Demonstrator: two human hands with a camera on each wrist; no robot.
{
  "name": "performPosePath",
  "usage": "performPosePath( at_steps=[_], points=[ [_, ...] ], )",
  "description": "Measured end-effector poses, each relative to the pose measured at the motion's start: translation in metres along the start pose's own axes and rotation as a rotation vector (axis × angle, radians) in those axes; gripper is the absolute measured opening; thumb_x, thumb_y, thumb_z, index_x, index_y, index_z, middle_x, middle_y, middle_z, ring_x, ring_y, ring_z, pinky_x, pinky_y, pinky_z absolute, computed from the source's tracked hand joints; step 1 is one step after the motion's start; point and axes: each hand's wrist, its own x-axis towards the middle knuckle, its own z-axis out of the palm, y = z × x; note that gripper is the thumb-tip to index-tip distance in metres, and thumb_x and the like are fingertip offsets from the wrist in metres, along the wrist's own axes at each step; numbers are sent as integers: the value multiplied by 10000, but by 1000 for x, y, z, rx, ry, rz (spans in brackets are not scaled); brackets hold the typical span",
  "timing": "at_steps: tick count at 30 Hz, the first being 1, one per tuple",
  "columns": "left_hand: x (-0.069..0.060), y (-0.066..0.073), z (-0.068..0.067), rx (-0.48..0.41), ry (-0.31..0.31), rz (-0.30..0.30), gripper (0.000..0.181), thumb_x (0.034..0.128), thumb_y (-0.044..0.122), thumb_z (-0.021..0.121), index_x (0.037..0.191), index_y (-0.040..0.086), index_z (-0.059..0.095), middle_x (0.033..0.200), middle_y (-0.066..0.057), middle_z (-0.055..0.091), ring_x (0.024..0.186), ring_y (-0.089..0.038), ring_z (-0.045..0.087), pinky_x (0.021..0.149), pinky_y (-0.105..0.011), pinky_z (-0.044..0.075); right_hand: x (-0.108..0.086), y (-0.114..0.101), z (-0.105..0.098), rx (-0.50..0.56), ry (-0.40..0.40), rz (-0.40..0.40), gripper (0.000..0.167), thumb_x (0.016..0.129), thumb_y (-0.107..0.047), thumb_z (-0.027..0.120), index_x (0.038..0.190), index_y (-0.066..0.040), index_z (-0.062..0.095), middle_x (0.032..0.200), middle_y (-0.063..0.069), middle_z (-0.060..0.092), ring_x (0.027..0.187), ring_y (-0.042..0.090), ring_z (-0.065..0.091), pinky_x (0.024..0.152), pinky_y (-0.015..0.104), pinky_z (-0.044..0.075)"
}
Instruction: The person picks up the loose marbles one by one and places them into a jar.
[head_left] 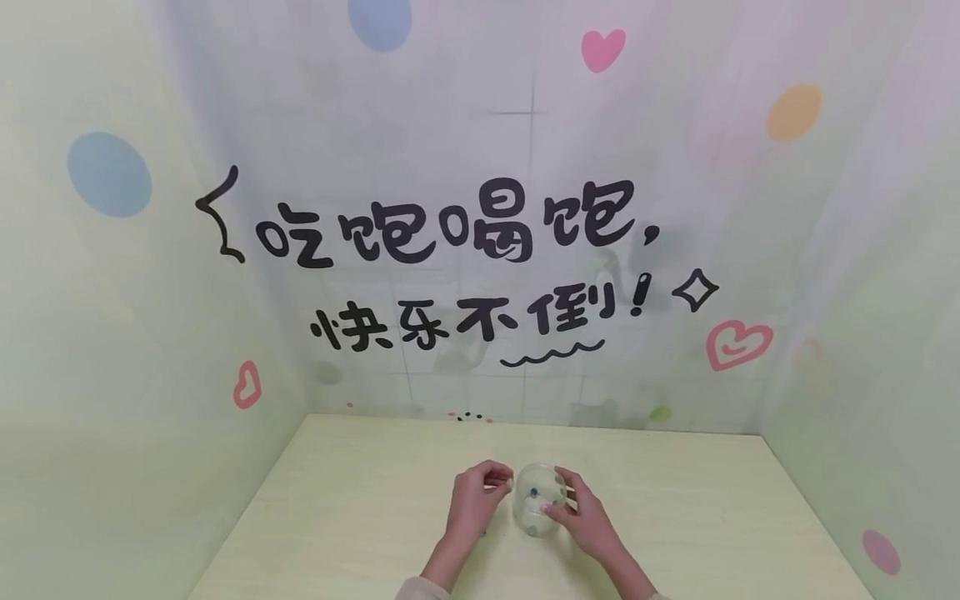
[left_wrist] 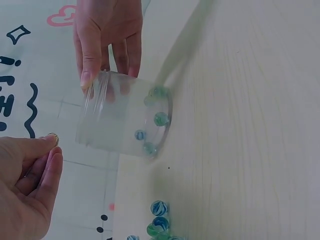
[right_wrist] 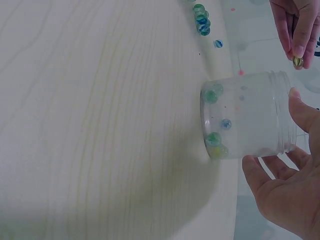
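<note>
midway between the left and right edges of the bench (head_left: 360, 500), in front of its back edge, one clear jar (head_left: 537, 510) stands upright with its mouth upward. the right hand (head_left: 588, 517) holds this jar from the right side: its fingers are curled around the wall near the threaded rim, and the thumb presses on another part of it. at the bottom of the jar lie several glass marbles (left_wrist: 161, 119), green and blue, and one which looks yellowish. the left hand (head_left: 474, 497) is at the left of the jar; its thumb and finger pinch a small yellowish marble (right_wrist: 298, 61), which is just beside the mouth and apart from it. on the bench, from the jar toward the left edge, some loose marbles (left_wrist: 159, 208) of blue and green lie close together; only a little of them shows in the head view. behind the back edge rises a pale wall (head_left: 420, 108), which carries black writing (head_left: 497, 237), pink hearts (head_left: 602, 50) and coloured round spots (head_left: 110, 174).
</note>
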Motion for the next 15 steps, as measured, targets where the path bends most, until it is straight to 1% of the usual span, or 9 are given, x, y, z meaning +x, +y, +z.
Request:
performPosePath(
  at_steps=[8,15],
  points=[
    [2,2,8,-7,-23,22,147,820,-48,728,940,38,721,907,-87,750,826,-157,698,718,-173,586,-1,2,0,4,-9,-9,639,911,-121,710,1446,31,395,1446,312,464,1261,490,528,1033,565,494],
    [3,5,13,24,-45,3,151,829,-11,737,965,56,724,905,-59,749,819,-116,683,716,-158,576,1,2,1,-13,-3,10,646,909,-135,715,1452,13,399,1463,302,455,1278,482,520,1043,552,491]
  ],
)
